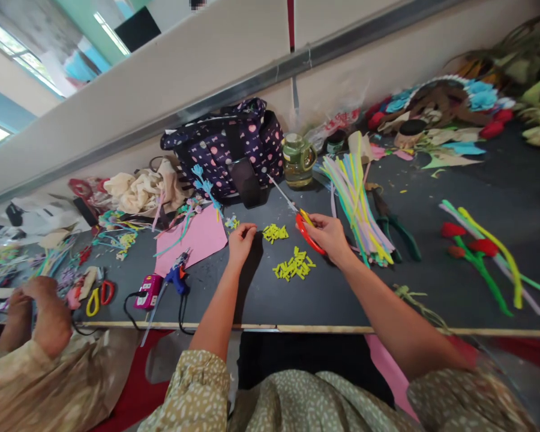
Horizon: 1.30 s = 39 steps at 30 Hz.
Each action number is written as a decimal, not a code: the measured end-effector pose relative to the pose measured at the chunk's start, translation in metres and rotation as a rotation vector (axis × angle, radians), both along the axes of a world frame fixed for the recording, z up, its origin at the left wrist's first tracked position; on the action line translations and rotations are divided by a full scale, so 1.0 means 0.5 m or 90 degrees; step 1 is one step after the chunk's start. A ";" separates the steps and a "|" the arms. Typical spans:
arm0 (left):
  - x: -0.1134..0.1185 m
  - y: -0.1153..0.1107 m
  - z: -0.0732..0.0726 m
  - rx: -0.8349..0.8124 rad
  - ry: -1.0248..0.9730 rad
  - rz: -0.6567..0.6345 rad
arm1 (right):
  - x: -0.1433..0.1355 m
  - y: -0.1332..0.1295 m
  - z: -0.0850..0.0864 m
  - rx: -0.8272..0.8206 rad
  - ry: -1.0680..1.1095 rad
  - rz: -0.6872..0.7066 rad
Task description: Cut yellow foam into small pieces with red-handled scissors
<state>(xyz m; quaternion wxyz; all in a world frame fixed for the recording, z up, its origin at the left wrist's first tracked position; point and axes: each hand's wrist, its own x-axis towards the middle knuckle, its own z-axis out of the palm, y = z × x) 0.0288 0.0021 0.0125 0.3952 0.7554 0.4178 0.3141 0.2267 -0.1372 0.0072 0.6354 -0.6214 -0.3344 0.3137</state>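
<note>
1. Dark grey bench [477, 174] set against a pale wall, its wooden front edge running across the lower part of the view.
2. Left hand [240, 240] near the middle of the bench, fingers drawn together, apparently pinching something very small, too tiny to identify.
3. Right hand [328, 237] just beside it, closed around the red handles of the scissors [303, 225], blades pointing toward the back edge.
4. Between the two hands, one small pile of yellow cuttings [275, 233]; a second pile of yellow pieces [294, 266] closer to the front edge, both well inside the bench.
5. Bundle of pastel pipe cleaners [357, 207] just right of the right hand, with green-handled pliers [393, 231] beside it.
6. Pink sheet [193, 240] left of the left hand; blue glue gun [176, 275] and a pink box [148, 291] nearer the front edge.
7. Spotted dark bag [225, 144] and a glass jar [298, 159] along the back edge.
8. Red pipe-cleaner flowers [470, 252] with green stems toward the right end; paper flower decorations [445, 102] in the back right corner.
9. At the left end, another person's hands [40, 309] at the front edge, near yellow and red scissors [99, 297].
</note>
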 end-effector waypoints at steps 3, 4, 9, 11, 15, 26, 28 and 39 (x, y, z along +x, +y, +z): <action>-0.005 -0.025 0.013 -0.002 0.043 -0.053 | -0.003 0.002 0.013 -0.010 0.081 -0.005; -0.005 -0.036 0.017 -0.010 0.058 -0.086 | -0.005 0.003 0.018 -0.015 0.105 -0.003; -0.008 -0.082 0.033 -0.014 0.147 -0.245 | -0.008 0.001 0.038 -0.047 0.171 -0.008; -0.017 -0.089 0.041 0.011 0.181 -0.296 | -0.009 0.000 0.038 -0.055 0.175 -0.005; -0.044 -0.094 0.058 0.028 0.224 -0.377 | -0.011 0.000 0.031 -0.054 0.167 0.003; -0.044 -0.107 0.049 0.031 0.248 -0.399 | -0.013 0.000 0.026 -0.053 0.126 0.000; -0.043 -0.108 0.049 0.029 0.248 -0.398 | -0.014 0.000 0.025 -0.056 0.129 -0.001; -0.063 -0.050 0.036 -0.335 -0.127 -0.200 | -0.017 -0.003 0.012 -0.024 0.076 0.036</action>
